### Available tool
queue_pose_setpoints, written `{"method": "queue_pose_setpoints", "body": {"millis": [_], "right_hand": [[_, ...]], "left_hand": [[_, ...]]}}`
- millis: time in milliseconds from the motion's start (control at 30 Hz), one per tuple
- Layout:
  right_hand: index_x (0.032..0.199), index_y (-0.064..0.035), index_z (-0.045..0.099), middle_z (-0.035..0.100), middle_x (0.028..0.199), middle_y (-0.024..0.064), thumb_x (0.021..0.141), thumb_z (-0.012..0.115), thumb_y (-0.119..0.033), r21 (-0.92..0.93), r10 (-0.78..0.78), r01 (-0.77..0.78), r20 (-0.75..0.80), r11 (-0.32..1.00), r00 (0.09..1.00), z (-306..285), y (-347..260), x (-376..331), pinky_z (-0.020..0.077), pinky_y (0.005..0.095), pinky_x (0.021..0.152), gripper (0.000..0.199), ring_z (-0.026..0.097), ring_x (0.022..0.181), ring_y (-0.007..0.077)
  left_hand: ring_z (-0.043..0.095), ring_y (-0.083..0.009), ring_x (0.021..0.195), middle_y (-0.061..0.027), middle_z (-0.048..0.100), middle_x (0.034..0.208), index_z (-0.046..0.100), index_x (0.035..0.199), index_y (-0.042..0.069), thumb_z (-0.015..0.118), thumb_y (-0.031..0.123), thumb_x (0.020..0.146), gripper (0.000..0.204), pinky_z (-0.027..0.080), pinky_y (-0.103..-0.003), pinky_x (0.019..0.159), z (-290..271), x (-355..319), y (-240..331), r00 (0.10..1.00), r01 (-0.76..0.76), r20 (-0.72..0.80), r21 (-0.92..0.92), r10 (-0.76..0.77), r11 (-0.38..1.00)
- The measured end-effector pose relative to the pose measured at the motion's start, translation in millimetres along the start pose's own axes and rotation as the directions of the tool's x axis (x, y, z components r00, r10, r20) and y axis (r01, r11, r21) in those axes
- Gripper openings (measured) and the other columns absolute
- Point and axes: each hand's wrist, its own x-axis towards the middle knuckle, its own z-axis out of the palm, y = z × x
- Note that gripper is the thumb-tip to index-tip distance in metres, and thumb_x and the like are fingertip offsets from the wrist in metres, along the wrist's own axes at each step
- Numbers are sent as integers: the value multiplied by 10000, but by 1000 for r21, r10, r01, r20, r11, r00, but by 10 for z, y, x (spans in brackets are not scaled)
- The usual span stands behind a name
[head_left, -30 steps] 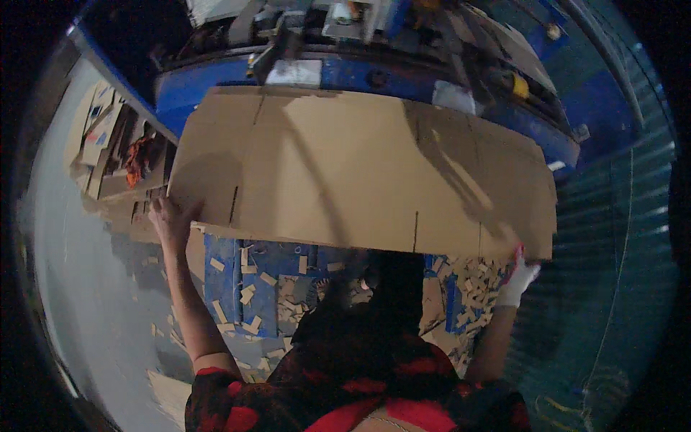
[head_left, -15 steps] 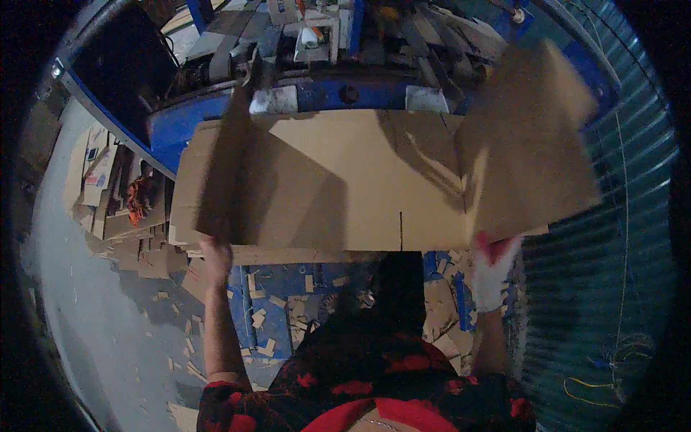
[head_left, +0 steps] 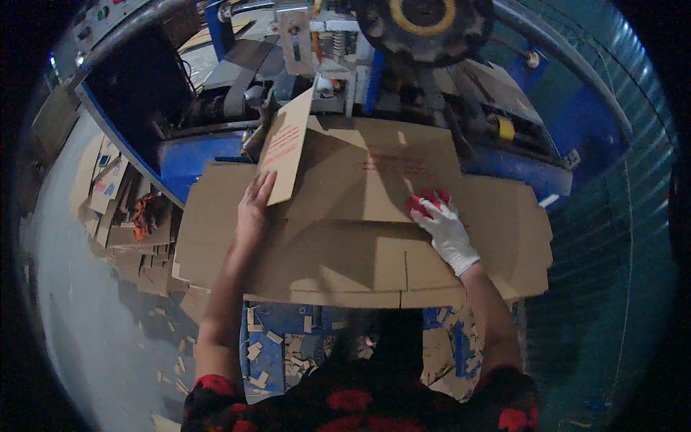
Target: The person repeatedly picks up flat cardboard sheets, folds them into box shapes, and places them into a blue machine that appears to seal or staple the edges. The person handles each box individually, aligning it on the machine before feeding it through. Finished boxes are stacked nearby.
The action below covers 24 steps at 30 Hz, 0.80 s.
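Observation:
A brown cardboard box blank (head_left: 338,201) with red print lies partly folded on a stack of flat cardboard (head_left: 209,237). Its left flap (head_left: 286,147) stands up at a tilt, and my bare left hand (head_left: 258,198) grips it near the lower edge. The right panel (head_left: 392,165) is folded over to the left and lies nearly flat. On that panel's near right part rests my right hand (head_left: 440,227), in a white glove with red fingertips, fingers spread. Whatever is behind the left flap is hidden.
A blue machine (head_left: 194,155) with rollers and belts stands just beyond the stack, a dark round wheel (head_left: 425,25) above it. Left on the floor is a pile of cardboard (head_left: 133,245) with an orange bundle (head_left: 146,216). Cardboard scraps litter the floor; a corrugated wall (head_left: 604,237) rises right.
The blank has moved away from me toward the machine. Its right panel has come down from upright to nearly flat. My hands have moved forward and inward, the right onto the panel.

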Motion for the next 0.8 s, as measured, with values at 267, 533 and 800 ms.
{"method": "queue_pose_setpoints", "body": {"millis": [267,533,800], "right_hand": [[1296,-194,534,594,1147,112,794,551,-26,-355,135,-98,79,930,988,141,792,1362,479,477,897,529,576,1079,320],[1307,-78,502,583,1178,201,793,645,-74,-168,220,-225,-47,960,974,89,1089,1462,483,438,889,533,596,1028,359],[1331,-8,466,449,1380,205,868,607,-158,55,545,-551,95,833,833,-411,174,-672,276,486,1103,507,405,1278,402]], "left_hand": [[556,-364,1005,-167,546,1078,455,1225,55,505,65,833,395,488,-463,822,706,1424,-477,991,124,-3,422,-136,898],[529,-413,1130,-245,511,1294,422,1343,9,575,48,824,542,455,-448,946,623,1384,-417,989,17,148,15,-19,1000],[481,-333,1210,-136,539,1301,554,1254,51,640,345,845,510,423,-449,957,-959,-1144,-443,766,568,-206,659,-609,492]]}}
